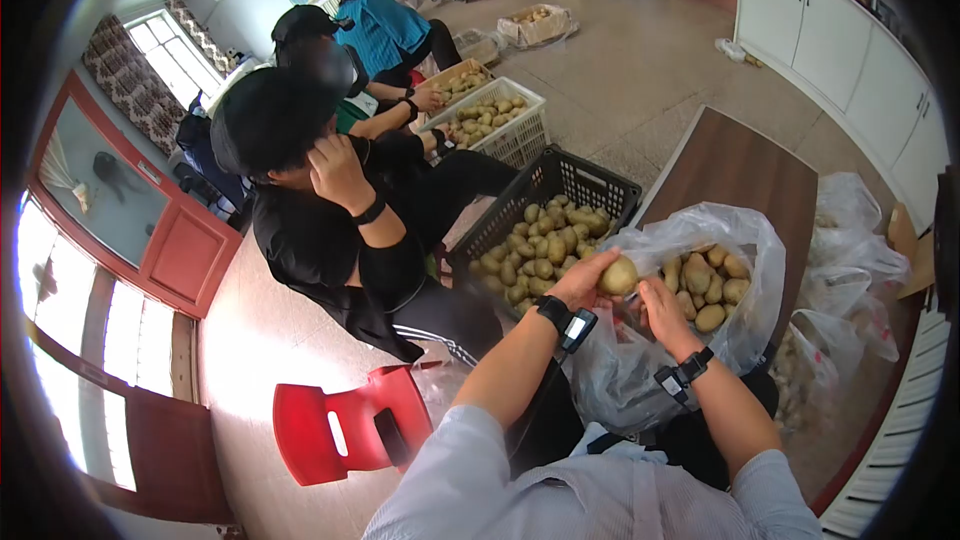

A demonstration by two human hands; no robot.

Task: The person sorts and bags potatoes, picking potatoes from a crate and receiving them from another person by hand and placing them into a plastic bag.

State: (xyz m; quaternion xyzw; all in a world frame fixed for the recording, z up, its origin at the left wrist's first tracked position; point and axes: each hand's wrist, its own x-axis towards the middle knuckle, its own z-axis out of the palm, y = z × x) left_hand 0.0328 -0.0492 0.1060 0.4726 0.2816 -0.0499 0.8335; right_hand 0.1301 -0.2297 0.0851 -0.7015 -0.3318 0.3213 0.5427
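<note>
A potato is held in my left hand, whose fingers curl round its far side. Close to its right side is my right hand, fingers bent together; a small thing at its fingertips is too small to make out. Both hands are over the near left part of a clear plastic bag, in which several potatoes lie. Left of my hands stands a black crate with many potatoes inside.
Co-workers sit in a row at the left, the nearest person beside the black crate. Beyond are a white crate and a red chair nearer me. A brown board lies behind the bag; more plastic bags lie right.
</note>
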